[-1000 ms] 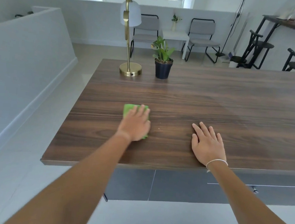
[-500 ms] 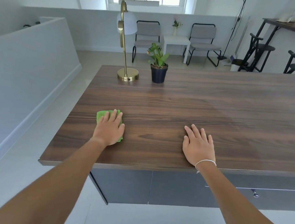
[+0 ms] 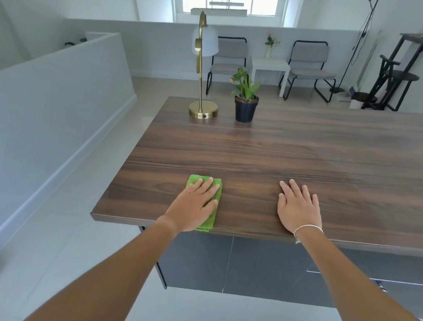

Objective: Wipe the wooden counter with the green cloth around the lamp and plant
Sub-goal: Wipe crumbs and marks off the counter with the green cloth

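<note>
The green cloth (image 3: 195, 180) lies folded near the front left corner of the dark wooden counter (image 3: 282, 153), its near end reaching the front edge. My left hand (image 3: 193, 206) presses flat on the cloth with fingers spread and covers most of it. My right hand (image 3: 298, 209), with a thin white band at the wrist, rests flat on the bare wood to the right and holds nothing. At the far left of the counter stands the brass lamp (image 3: 203, 109) with a white shade. The plant (image 3: 245, 109) in a dark pot stands just right of the lamp.
The counter's left edge drops to a pale tiled floor (image 3: 73, 212) beside a low white wall (image 3: 44, 99). Grey cabinet fronts (image 3: 260, 267) sit under the counter. Beyond it are two grey chairs (image 3: 308, 66), a small white table (image 3: 270, 65) and black stools (image 3: 396, 81).
My left hand slid the cloth leftward across the counter, then back toward the front edge. My right hand has stayed flat on the wood. The view has tilted up.
</note>
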The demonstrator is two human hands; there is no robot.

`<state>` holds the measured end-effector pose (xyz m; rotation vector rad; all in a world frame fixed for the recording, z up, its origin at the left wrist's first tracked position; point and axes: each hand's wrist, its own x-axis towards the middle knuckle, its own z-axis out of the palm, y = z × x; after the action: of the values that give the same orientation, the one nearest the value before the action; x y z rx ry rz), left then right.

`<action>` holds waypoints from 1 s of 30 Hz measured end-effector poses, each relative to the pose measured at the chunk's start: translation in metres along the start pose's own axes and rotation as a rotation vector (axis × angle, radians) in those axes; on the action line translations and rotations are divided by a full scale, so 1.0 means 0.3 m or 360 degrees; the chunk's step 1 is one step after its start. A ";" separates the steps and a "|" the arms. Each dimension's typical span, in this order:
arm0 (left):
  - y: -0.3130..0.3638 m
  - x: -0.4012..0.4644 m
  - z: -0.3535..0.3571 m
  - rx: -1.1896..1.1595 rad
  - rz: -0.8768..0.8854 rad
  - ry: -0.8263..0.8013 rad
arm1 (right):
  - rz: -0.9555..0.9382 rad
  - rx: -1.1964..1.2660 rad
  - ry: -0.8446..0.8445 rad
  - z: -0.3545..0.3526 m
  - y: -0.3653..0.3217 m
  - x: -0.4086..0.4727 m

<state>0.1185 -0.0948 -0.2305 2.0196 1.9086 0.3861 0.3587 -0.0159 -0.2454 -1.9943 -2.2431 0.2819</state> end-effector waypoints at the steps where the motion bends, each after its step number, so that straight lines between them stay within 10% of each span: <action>1: -0.011 -0.015 -0.025 -0.0269 -0.0069 0.0062 | 0.0010 0.0001 -0.0013 -0.004 -0.002 0.001; 5: -0.179 -0.104 -0.121 -0.0510 -0.0366 0.0480 | 0.0054 0.0056 0.0089 -0.016 -0.069 -0.010; 16: -0.404 -0.188 -0.135 0.0230 -0.0545 0.0330 | -0.0440 0.0083 -0.0154 0.130 -0.696 -0.159; 30: -0.149 0.065 -0.059 0.0162 -0.0308 0.0218 | 0.0044 0.0013 -0.0016 -0.053 0.091 0.009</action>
<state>0.0720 -0.0725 -0.2338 1.8900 2.2268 0.3927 0.3880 -0.0093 -0.2362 -2.0259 -2.2178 0.3043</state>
